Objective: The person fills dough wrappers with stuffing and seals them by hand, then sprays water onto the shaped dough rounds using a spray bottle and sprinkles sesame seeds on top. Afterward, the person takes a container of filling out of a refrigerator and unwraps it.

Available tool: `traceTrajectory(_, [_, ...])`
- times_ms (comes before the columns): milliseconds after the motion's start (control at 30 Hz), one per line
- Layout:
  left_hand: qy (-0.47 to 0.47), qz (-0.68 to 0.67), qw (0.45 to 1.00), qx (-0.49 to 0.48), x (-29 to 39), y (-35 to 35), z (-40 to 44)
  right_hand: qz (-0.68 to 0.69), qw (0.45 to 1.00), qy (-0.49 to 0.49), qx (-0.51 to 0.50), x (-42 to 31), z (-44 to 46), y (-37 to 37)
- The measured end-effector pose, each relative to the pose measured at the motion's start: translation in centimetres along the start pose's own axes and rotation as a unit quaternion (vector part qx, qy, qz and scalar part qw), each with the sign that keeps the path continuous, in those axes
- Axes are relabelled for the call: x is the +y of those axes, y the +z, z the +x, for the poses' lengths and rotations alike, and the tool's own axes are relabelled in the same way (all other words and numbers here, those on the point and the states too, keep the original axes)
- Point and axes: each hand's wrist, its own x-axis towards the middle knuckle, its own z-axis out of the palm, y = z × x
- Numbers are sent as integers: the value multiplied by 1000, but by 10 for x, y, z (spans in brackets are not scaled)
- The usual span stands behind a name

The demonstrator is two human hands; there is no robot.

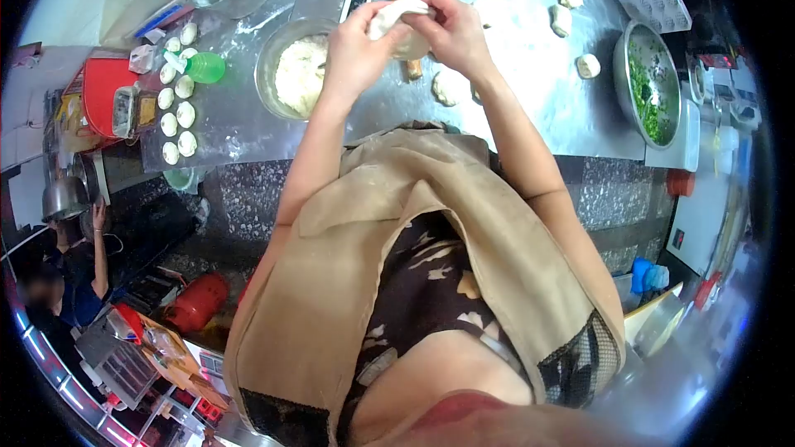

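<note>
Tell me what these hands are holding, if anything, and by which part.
A piece of white dough, held by its rim: the left hand at its left side, the right hand at its right.

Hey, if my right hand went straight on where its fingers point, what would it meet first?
The dough that your right hand is touching, then probably your left hand on the dough's other side, though depth is unclear here.

Tan vest point(290, 298), black mesh panels point(575, 356); dark top point(414, 281), pale blotchy print; forearms point(522, 145) bare.
</note>
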Motion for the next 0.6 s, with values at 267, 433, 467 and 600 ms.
traceTrajectory(267, [-1, -268, 960, 77, -24, 9, 2, -25, 999, -13, 22, -9, -8, 8])
traceTrajectory(433, [18, -198, 978, 66, -18, 4, 0, -4, 996, -66, 54, -14, -6, 17])
traceTrajectory(467, [20, -199, 977, 69, -19, 6, 1, 78, 991, -61, 87, -15, -6, 24])
traceTrajectory(600, [-2, -336, 939, 71, -21, 13, -5, 121, 992, 39, 26, 4, -18, 31])
